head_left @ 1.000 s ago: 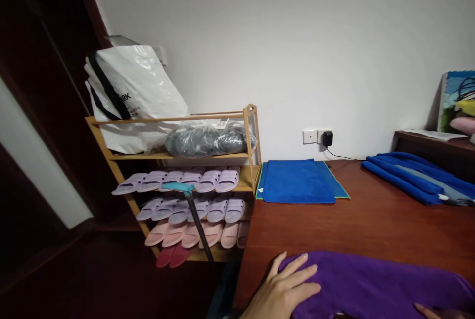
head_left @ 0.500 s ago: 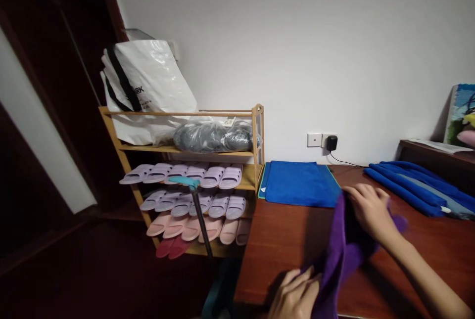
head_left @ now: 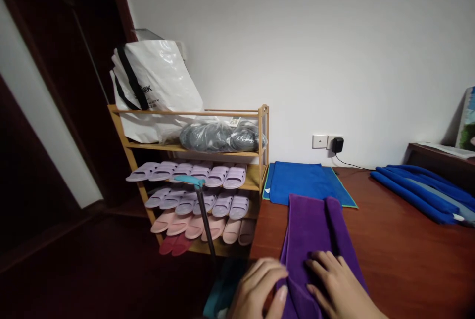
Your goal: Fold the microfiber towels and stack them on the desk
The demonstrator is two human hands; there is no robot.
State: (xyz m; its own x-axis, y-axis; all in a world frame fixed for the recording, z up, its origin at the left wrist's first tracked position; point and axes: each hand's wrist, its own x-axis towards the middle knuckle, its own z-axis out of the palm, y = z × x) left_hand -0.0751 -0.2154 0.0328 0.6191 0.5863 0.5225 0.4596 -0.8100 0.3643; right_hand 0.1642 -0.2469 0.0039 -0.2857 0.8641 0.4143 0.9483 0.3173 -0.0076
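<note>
A purple towel [head_left: 310, 230] lies folded lengthwise on the red-brown wooden table [head_left: 401, 254], running from the near edge toward a folded blue towel [head_left: 300, 189]. My left hand [head_left: 258, 289] curls over the purple towel's near left edge, fingers bent around the cloth. My right hand [head_left: 339, 287] lies flat on the towel's near end with its fingers spread.
A wooden shoe rack [head_left: 260, 160] with several lilac and pink slippers [head_left: 196, 195] stands left of the table, a white bag [head_left: 156, 86] on top. A mop handle [head_left: 204, 215] leans before it. Rolled blue cloths [head_left: 419, 190] lie at right; a charger [head_left: 337, 145] is plugged into the wall.
The purple towel was spread, then lifted and folded over; it now lies as a narrow strip. My right hand came back from the far side onto its near end.
</note>
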